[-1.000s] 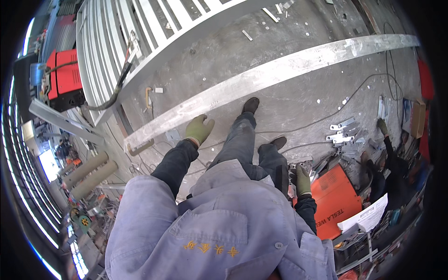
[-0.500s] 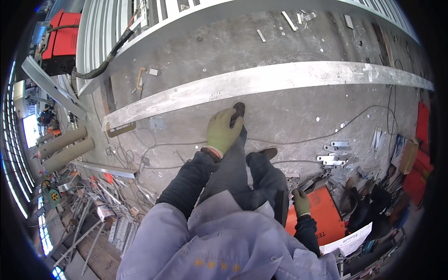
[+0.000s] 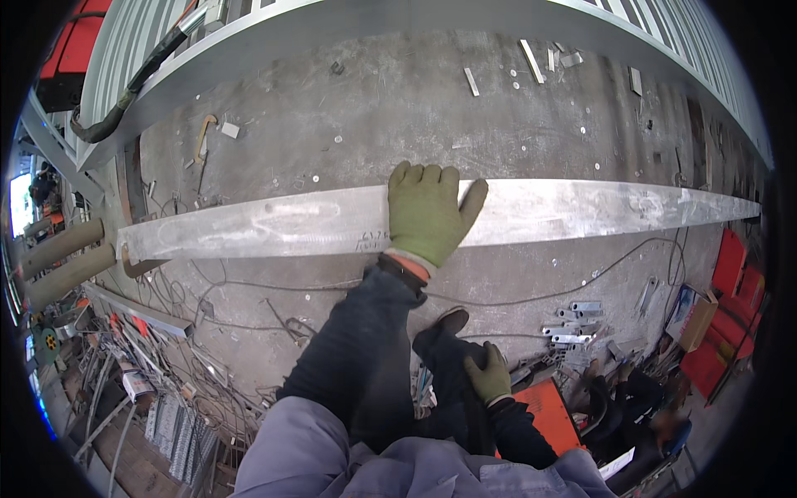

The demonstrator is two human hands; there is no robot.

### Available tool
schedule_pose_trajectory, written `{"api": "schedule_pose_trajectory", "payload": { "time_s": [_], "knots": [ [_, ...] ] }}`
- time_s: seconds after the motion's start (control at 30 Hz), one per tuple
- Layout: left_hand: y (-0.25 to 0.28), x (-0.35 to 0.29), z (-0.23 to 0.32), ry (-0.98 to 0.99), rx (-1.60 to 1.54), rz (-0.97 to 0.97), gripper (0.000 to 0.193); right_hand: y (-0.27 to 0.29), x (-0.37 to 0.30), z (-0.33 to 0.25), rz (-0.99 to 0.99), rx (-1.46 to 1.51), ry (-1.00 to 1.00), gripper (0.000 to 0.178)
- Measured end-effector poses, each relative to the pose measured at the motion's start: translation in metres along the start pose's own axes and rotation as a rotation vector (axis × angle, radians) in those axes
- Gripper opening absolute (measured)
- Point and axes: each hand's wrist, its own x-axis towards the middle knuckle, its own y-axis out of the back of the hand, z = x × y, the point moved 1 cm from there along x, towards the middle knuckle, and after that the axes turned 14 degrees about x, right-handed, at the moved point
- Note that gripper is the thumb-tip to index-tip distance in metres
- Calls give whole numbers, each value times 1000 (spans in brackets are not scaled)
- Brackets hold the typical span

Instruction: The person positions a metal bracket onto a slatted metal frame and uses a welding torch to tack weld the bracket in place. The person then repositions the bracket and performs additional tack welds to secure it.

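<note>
My left hand [image 3: 432, 212], in an olive-green work glove, lies across a long silvery metal beam [image 3: 307, 222]. Its thumb is spread to the right, and its fingertips reach just past the beam's far edge. The beam spans the view from left to right, with faint handwritten marks beside my wrist. My right hand [image 3: 488, 375], gloved the same way, is low by my right leg. Its thumb stands apart from loosely bent fingers, and nothing shows in it. An orange-red box [image 3: 548, 411] lies close to its sleeve.
A tan hooked piece [image 3: 137, 264] touches the beam's left end, near two thick tubes [image 3: 70, 257]. A cable [image 3: 531, 297] crosses the floor. Small metal brackets [image 3: 577, 319] lie at right, beside another person's dark clothing [image 3: 639, 402]. A metal frame [image 3: 415, 15] stands at the far side.
My left hand has gone from my knee onto the beam. My right hand has moved left, in toward my leg. The view has shifted, and the beam now appears lower.
</note>
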Motion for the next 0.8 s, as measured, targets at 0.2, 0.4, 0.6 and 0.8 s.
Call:
{"api": "schedule_pose_trajectory", "payload": {
  "time_s": [0.2,0.4,0.6,0.8],
  "knots": [
    [-3,0,-3,-6,-6,14,35,-7,70,-20,34,-177,87,77],
    [-4,-7,-4,-42,-14,77,35,9,145,-29,212,-202,246,70],
    [-3,-9,-2,-100,70,88,37,13,217,-25,419,-175,357,60],
    [-12,-15,-13,-144,92,219,44,16,265,-24,442,-100,443,58]
  ]
}}
